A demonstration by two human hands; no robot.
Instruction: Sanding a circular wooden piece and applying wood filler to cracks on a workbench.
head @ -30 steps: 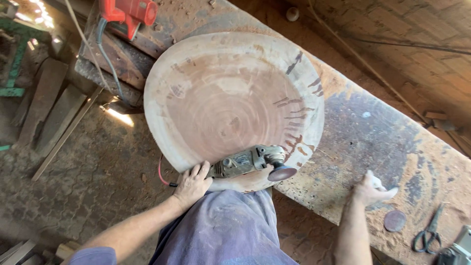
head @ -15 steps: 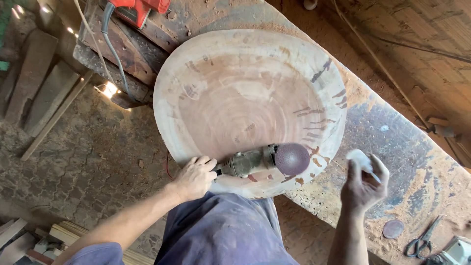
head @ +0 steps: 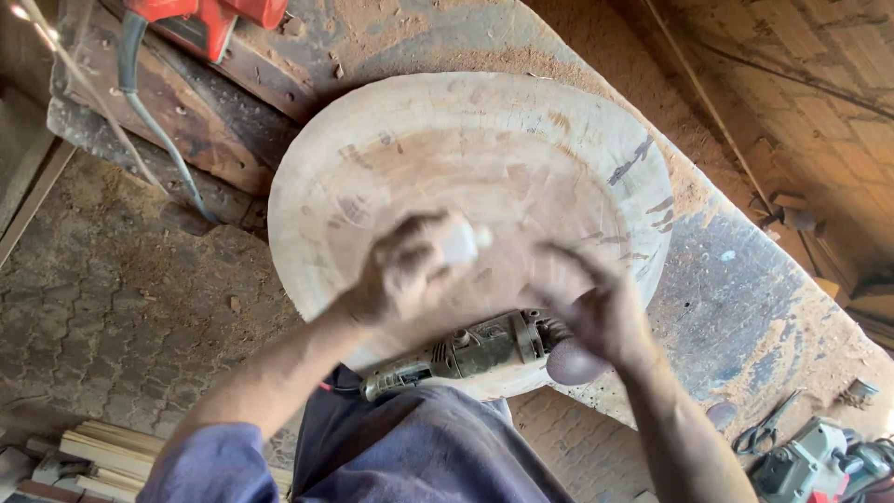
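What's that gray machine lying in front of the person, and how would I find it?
Look at the big round wooden slab on the dusty workbench. At its near edge, under both blurred hands, lies the angle grinder: a long gray-green tool on its side, with a dark round sanding disc at its right end. The other power tools sit far off: a red one at the top, greenish ones bottom right.

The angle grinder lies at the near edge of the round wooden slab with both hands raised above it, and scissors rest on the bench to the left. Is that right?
Not quite. In the head view the scissors lie to the right, not the left. The angle grinder does lie at the near edge of the round wooden slab, with the left hand and right hand raised above it.
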